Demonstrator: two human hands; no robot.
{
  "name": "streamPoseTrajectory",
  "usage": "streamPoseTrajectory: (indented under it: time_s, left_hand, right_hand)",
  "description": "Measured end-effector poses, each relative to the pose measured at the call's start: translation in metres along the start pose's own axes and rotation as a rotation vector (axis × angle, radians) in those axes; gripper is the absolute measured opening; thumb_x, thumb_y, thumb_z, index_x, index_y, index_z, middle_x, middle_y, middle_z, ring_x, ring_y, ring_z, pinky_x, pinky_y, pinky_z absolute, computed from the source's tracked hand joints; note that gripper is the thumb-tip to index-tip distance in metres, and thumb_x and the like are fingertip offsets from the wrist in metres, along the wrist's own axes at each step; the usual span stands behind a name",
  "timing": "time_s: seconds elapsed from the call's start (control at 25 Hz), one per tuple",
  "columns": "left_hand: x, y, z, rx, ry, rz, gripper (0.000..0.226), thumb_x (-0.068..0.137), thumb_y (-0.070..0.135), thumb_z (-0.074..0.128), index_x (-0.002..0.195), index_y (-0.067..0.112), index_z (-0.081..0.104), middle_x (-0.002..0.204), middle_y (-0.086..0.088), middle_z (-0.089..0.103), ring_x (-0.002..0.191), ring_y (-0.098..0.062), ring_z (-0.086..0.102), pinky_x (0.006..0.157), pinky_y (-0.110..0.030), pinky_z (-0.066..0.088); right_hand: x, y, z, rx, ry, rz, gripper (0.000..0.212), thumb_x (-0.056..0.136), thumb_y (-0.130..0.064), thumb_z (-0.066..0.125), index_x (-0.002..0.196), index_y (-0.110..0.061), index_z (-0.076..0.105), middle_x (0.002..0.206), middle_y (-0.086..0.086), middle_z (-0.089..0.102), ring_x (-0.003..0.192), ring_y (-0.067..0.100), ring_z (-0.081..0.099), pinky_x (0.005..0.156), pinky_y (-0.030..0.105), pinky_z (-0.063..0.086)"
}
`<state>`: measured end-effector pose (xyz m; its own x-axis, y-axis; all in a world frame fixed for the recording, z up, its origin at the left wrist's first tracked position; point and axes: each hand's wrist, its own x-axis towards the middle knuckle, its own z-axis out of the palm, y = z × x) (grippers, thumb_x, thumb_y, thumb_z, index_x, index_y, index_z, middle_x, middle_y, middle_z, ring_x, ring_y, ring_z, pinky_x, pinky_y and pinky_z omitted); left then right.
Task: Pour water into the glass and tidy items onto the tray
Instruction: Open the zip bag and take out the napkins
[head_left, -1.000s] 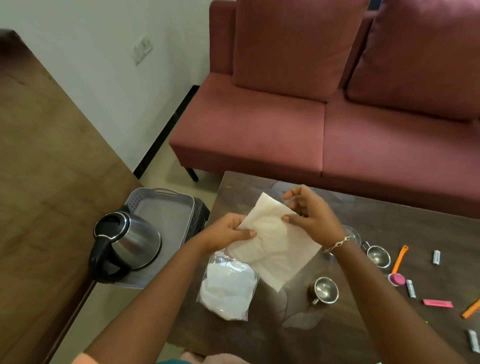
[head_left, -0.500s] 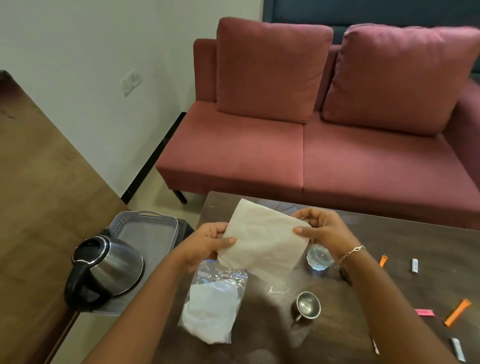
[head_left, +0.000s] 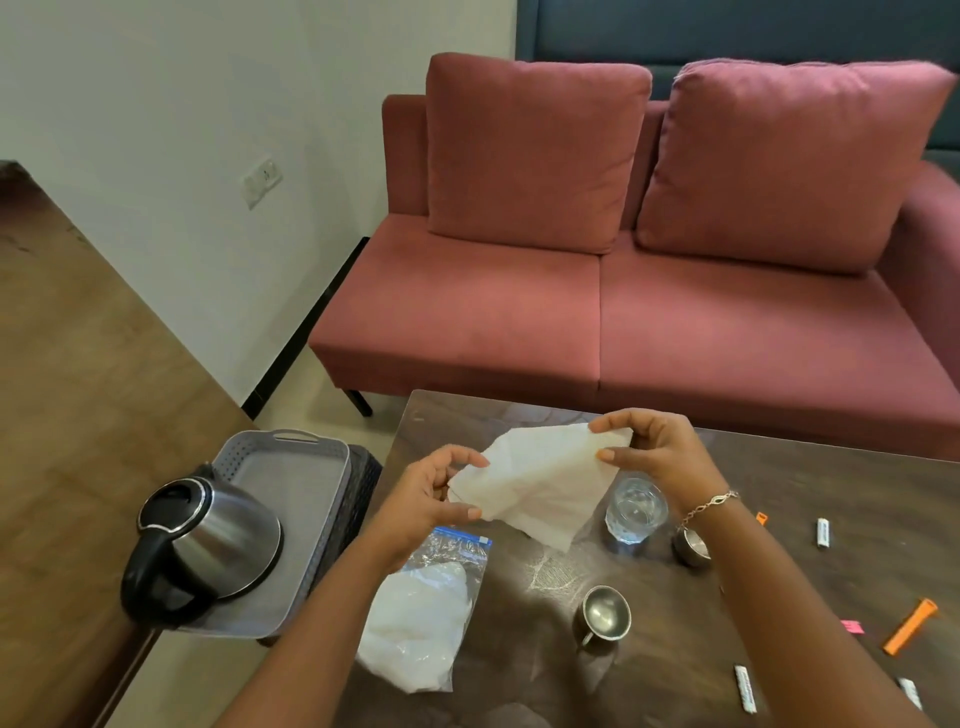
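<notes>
Over dark table, both hands' fingers pinch white napkin edges above glass.

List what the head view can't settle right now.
- Glass: the tissue hides part of its near side; water level unclear.
- Steel cup: half hidden behind the right hand's wrist.
- Sachets: print too small to read.
- Kettle: lid shut, contents unseen.
</notes>
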<state>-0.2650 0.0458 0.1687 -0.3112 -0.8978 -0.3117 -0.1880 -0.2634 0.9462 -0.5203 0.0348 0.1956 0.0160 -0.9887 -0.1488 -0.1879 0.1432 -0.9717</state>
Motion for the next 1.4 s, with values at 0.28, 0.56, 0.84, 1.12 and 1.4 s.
streamPoseTrajectory:
  time_s: [0.28, 0.56, 0.84, 1.12, 1.4]
  left_hand:
    - [0.004, -0.001, 0.008, 0.117, 0.276, 0.060, 0.025, 0.078, -0.002, 0.065, 0.079, 0.023, 0.068, 0.087, -0.005, 0.067, 0.090, -0.026, 0.062, 0.079, -0.034, 0.054]
    - [0.008, -0.014, 0.008, 0.217, 0.267, -0.021, 0.008, 0.080, 0.010, 0.067, 0.079, 0.017, 0.064, 0.081, -0.004, 0.063, 0.085, -0.026, 0.058, 0.081, -0.040, 0.050]
    - [0.009, 0.014, 0.035, 0.293, 0.179, 0.202, 0.052, 0.072, 0.022, 0.076, 0.119, 0.027, 0.054, 0.121, 0.011, 0.059, 0.115, -0.003, 0.051, 0.096, -0.026, 0.041]
    - [0.017, 0.024, 0.057, 0.185, 0.068, 0.171, 0.022, 0.081, 0.002, 0.063, 0.102, 0.010, 0.065, 0.099, -0.010, 0.071, 0.093, -0.021, 0.067, 0.085, -0.042, 0.055]
    - [0.009, 0.013, 0.055, -0.123, 0.119, 0.019, 0.017, 0.083, -0.001, 0.059, 0.093, 0.012, 0.065, 0.082, 0.003, 0.073, 0.079, -0.016, 0.069, 0.066, -0.030, 0.057]
  right_hand:
    - [0.002, 0.000, -0.002, -0.323, 0.108, -0.119, 0.027, 0.072, -0.002, 0.072, 0.069, -0.027, 0.064, 0.072, -0.005, 0.055, 0.063, 0.014, 0.046, 0.061, 0.021, 0.040]
    - [0.003, 0.001, -0.003, -0.297, 0.108, -0.213, 0.022, 0.077, 0.000, 0.066, 0.070, -0.020, 0.063, 0.077, 0.000, 0.067, 0.074, 0.009, 0.059, 0.074, 0.031, 0.052]
    - [0.004, -0.011, 0.007, -0.632, -0.030, -0.455, 0.009, 0.076, 0.001, 0.066, 0.081, -0.007, 0.066, 0.082, 0.004, 0.065, 0.078, 0.020, 0.060, 0.074, 0.038, 0.052]
    - [0.004, -0.027, 0.016, -0.486, -0.100, -0.392, 0.015, 0.076, -0.003, 0.068, 0.086, -0.015, 0.065, 0.081, 0.008, 0.066, 0.074, 0.022, 0.062, 0.071, 0.033, 0.054]
    - [0.007, -0.001, -0.005, 0.141, -0.116, 0.077, 0.013, 0.079, -0.016, 0.065, 0.091, -0.013, 0.063, 0.089, 0.011, 0.064, 0.081, 0.020, 0.061, 0.071, 0.021, 0.055]
